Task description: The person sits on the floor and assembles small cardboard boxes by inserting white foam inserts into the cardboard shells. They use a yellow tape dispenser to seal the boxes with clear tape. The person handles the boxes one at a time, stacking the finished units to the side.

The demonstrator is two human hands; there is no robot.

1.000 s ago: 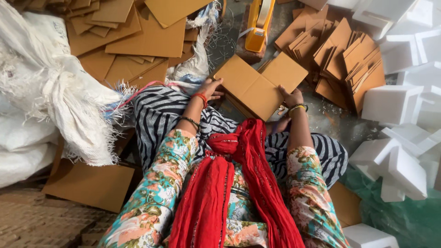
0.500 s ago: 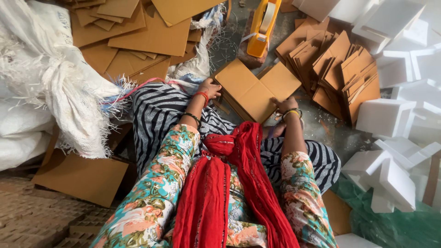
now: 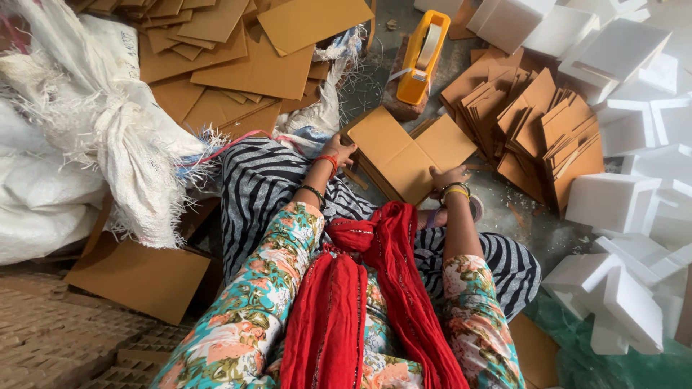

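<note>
From the head camera, both hands grip one folded cardboard box [image 3: 407,155] lying over the person's striped lap: the left hand [image 3: 339,150] has its fingers clamped on the box's near left edge, the right hand [image 3: 447,176] on its near right edge. Just beyond the fingers stands a yellow tape dispenser [image 3: 420,59]; foam blocks [image 3: 613,202] lie to their right.
</note>
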